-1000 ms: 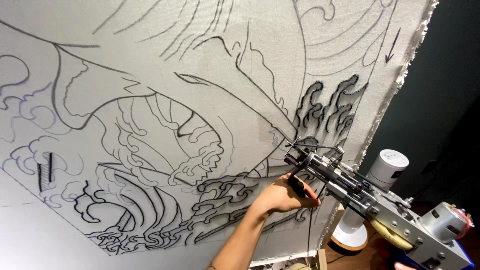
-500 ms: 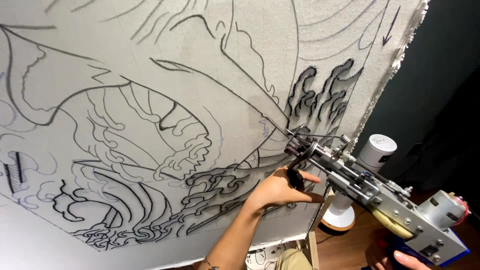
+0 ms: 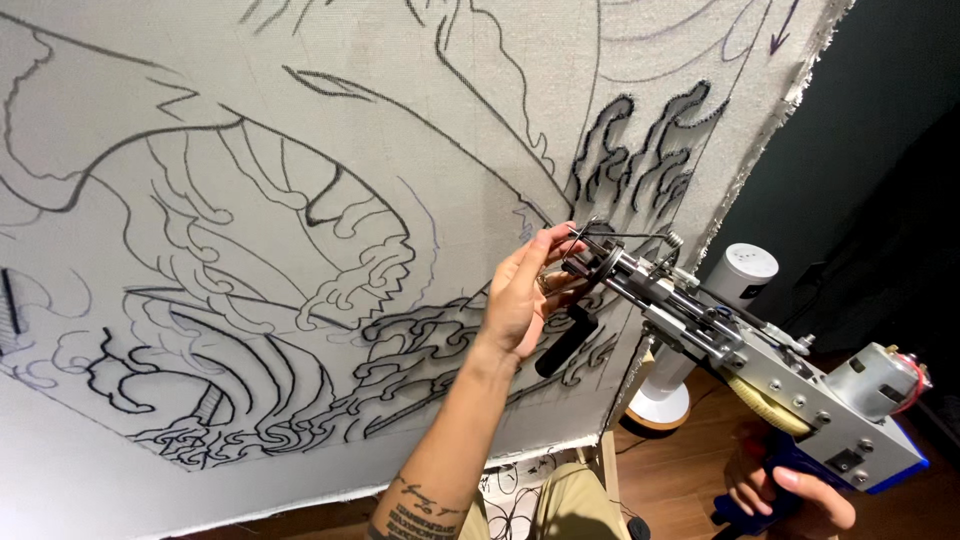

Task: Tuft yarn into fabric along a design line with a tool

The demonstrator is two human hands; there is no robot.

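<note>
Your left hand (image 3: 525, 295) pinches the tufting gun (image 3: 740, 350) at its needle tip; your right hand (image 3: 785, 490) grips the blue handle. Its long axis runs up-left toward the canvas (image 3: 250, 200).

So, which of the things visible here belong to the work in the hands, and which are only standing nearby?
In use:
- tufting gun, silver with a blue grip
- left hand, fingers at the gun's needle tip
- right hand on the blue grip
- stretched cloth with black line drawing

Just standing by:
- white cylindrical device on a round base, behind the gun
- wooden floor
</note>
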